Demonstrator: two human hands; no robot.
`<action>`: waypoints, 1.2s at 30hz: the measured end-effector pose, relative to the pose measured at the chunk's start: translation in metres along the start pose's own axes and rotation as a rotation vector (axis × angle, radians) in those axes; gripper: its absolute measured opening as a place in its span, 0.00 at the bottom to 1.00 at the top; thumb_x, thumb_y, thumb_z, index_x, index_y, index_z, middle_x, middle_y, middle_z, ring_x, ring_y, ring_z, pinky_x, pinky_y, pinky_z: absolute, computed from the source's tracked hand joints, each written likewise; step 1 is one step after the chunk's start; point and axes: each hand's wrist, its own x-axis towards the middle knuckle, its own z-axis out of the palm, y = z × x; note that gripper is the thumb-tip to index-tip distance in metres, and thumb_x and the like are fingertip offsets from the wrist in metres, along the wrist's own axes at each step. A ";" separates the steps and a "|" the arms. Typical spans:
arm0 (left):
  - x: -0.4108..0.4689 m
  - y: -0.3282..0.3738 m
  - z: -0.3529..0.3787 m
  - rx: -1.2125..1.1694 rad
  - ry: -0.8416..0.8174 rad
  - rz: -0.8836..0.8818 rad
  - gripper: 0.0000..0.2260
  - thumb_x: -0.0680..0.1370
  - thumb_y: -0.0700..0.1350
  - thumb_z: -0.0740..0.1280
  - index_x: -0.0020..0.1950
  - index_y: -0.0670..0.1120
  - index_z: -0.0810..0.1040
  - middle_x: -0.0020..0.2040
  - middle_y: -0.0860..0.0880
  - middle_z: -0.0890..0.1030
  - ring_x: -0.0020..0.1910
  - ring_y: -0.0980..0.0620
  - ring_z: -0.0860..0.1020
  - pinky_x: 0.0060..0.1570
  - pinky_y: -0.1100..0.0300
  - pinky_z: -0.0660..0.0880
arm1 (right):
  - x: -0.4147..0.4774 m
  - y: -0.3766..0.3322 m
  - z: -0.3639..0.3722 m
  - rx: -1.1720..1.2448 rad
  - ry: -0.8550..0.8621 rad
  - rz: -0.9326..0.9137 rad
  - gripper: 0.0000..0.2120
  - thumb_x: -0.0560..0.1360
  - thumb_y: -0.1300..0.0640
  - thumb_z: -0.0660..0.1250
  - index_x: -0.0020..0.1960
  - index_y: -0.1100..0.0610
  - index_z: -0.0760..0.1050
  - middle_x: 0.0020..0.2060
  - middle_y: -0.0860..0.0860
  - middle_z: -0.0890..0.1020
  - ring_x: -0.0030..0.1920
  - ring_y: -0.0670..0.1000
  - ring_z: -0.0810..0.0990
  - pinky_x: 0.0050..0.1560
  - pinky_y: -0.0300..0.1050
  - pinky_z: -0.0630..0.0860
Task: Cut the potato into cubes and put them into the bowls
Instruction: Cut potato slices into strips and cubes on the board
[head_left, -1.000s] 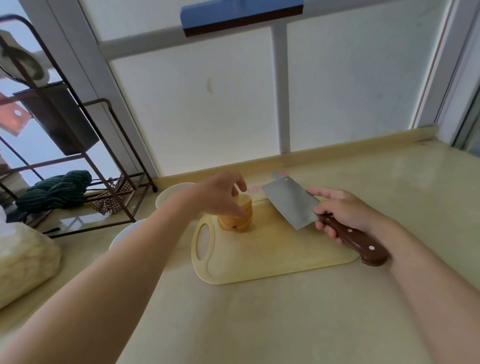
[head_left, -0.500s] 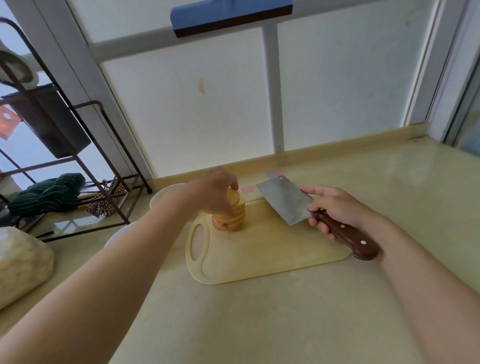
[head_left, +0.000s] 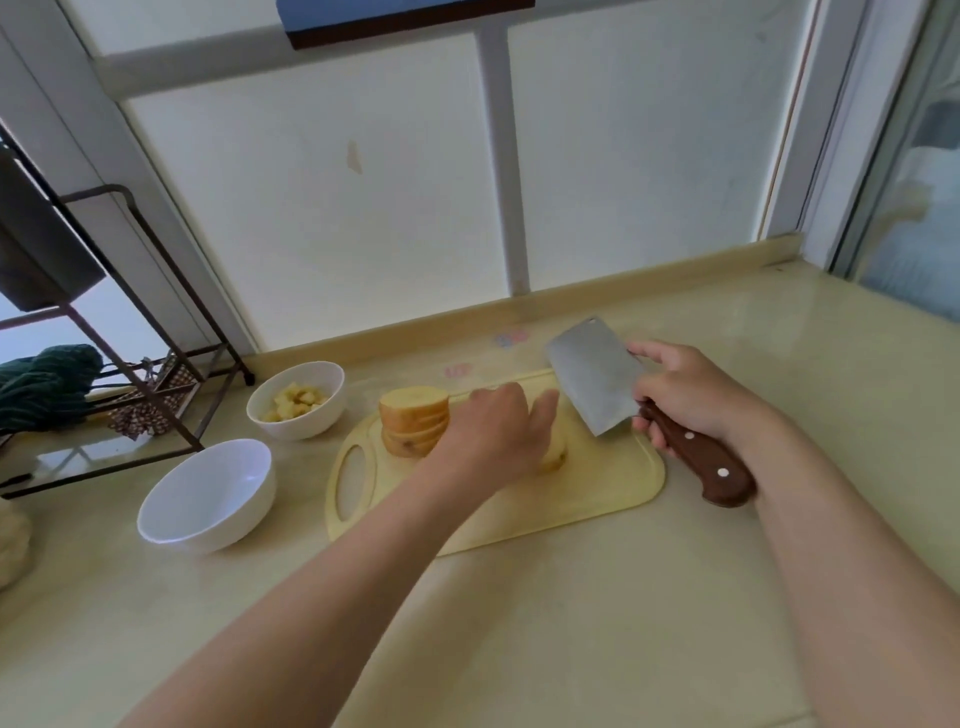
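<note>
Yellow slices (head_left: 555, 457) now lie mid-board (head_left: 597, 499) under our left grip (head_left: 498, 434), its fingers spread flat on them, moved off the stack (head_left: 414, 421); our right grip (head_left: 685, 395) clamps the cleaver (head_left: 592, 374), blade raised alongside; dicing looks next; one bowl (head_left: 306, 423) already holds cubes.

Yellow cutting board (head_left: 613, 493), golden potato slices (head_left: 414, 418), white bowls (head_left: 208, 525), grey cleaver blade (head_left: 597, 379), brown white-dotted handle (head_left: 696, 462), green cloth (head_left: 47, 384).

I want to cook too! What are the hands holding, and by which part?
The right hand grips the broad steel cleaver by its brown wooden handle. The left hand lies over a pale potato piece; whether it grips it is hidden.
</note>
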 end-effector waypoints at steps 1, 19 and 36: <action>0.002 -0.006 -0.004 -0.064 -0.028 0.001 0.21 0.81 0.58 0.54 0.48 0.42 0.76 0.45 0.44 0.81 0.40 0.48 0.78 0.38 0.52 0.74 | 0.000 0.000 -0.001 -0.008 0.004 -0.001 0.32 0.79 0.69 0.57 0.77 0.43 0.67 0.31 0.60 0.78 0.21 0.51 0.73 0.22 0.39 0.71; 0.002 -0.045 0.040 -0.197 0.059 0.666 0.15 0.76 0.47 0.68 0.60 0.44 0.81 0.62 0.46 0.75 0.54 0.50 0.77 0.52 0.55 0.77 | -0.003 0.001 0.004 -0.346 -0.010 -0.108 0.33 0.78 0.66 0.57 0.76 0.38 0.66 0.29 0.52 0.81 0.28 0.52 0.82 0.28 0.43 0.75; 0.003 -0.050 0.047 -0.309 0.166 0.792 0.09 0.76 0.47 0.68 0.51 0.45 0.83 0.52 0.47 0.78 0.49 0.48 0.77 0.50 0.56 0.75 | -0.050 -0.046 0.022 -0.823 -0.103 0.053 0.22 0.78 0.65 0.55 0.65 0.44 0.60 0.35 0.61 0.85 0.30 0.61 0.85 0.33 0.54 0.83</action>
